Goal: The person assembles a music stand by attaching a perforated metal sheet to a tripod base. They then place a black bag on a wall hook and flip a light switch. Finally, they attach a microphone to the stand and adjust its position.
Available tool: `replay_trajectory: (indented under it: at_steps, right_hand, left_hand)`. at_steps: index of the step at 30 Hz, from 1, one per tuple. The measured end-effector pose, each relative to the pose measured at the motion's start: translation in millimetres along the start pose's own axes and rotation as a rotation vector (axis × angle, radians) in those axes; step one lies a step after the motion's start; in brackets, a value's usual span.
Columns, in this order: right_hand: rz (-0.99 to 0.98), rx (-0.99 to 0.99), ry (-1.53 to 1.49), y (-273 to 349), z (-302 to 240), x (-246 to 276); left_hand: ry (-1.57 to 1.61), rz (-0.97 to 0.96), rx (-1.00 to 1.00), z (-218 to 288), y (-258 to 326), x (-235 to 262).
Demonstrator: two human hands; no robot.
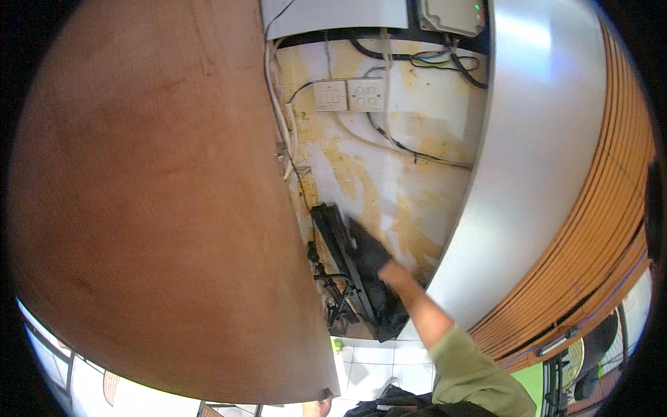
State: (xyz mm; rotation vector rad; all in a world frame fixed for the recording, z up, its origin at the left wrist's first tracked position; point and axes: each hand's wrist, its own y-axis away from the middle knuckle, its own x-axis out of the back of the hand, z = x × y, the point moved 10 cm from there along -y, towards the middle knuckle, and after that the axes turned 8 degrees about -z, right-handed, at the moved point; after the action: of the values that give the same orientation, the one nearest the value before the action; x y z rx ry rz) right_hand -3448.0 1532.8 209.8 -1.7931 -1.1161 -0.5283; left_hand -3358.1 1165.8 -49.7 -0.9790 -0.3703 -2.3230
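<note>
A large brown wooden board (153,194) is filling the left side, while a stained, yellowed plaster wall (410,174) is carrying two white switch plates (349,95) and trailing cables (410,149). White floor tiles (368,361) are showing below, and a curved silver metal panel (535,139) is gleaming beside orange slatted shutters (611,229).

A: The light is coming in quite strong here. The grey metal panel (535,160) at the right is catching a pale glare near the upper right of the frame, with a small bluish patch in it.

B: Yes, and the stained wall (389,174) in the middle is looking evenly bright, while the brown board (153,194) at the left is staying darker and a little soft.

A: The fisheye is bending every straight edge toward the rim, and the corners are going fully black.

B: The black cloth (375,278) is losing all detail in shadow. The lower left of the frame is washing out to white.
</note>
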Motion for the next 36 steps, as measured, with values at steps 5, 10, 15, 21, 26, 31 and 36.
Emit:
replay_trajectory:
  at_steps: [5,10,15,21,26,31,36]
  right_hand:
    - [-0.522,-0.786,-0.069,381,190,-139]
    - [-0.969,-1.113,-0.059,675,115,-202]
    - [-0.23,-2.06,-0.576,881,16,-195]
    - [-0.365,-1.687,-0.069,974,-41,-178]
    - [-0.023,-1.517,0.037,961,-106,-170]
    - [-0.286,-1.561,0.13,1026,-163,-192]
    - [0.064,-1.754,-0.082,1151,-245,-191]
  left_hand:
    - [0.136,-0.187,-0.26,99,-44,-48]
    - [0.265,-0.34,-0.222,156,-84,-45]
    - [0.482,-0.239,-0.358,185,-155,-79]
    - [0.255,0.13,-0.485,273,-220,-119]
    - [0.115,0.353,-0.519,278,-292,-137]
    - [-0.057,0.372,-0.366,267,-363,-139]
    - [0.107,0.147,-0.42,270,-335,-143]
